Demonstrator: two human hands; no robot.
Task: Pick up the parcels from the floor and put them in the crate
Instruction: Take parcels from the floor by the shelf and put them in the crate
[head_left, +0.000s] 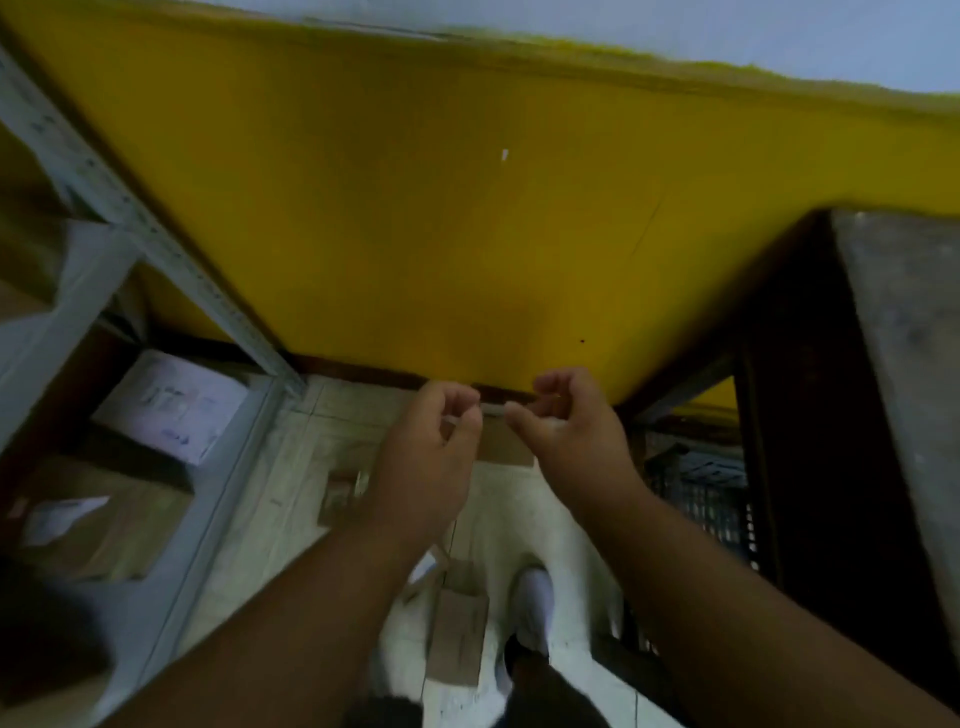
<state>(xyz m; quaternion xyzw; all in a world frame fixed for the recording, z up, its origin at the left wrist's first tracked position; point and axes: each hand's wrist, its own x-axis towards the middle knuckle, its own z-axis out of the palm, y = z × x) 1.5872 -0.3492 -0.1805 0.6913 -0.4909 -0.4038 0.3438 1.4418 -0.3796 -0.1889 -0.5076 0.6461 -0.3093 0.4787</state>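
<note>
Both hands are raised in front of the yellow wall over the tiled floor. My left hand (434, 441) and my right hand (569, 431) each pinch the top edge of a flat brown cardboard parcel (506, 448), which hangs between them and is mostly hidden by the hands. Two more brown parcels lie on the floor below: one beside my white shoe (458, 636) and one further left, partly behind my left wrist (340, 496). A dark slatted crate (698, 501) stands at the right, under a table, to the right of my right forearm.
A grey metal shelf rack (208, 291) fills the left side, with cardboard boxes (104, 525) and a white-labelled package (171, 402) on its lower level. A dark wooden table (893, 332) with a grey top stands at the right. The picture is blurred by motion.
</note>
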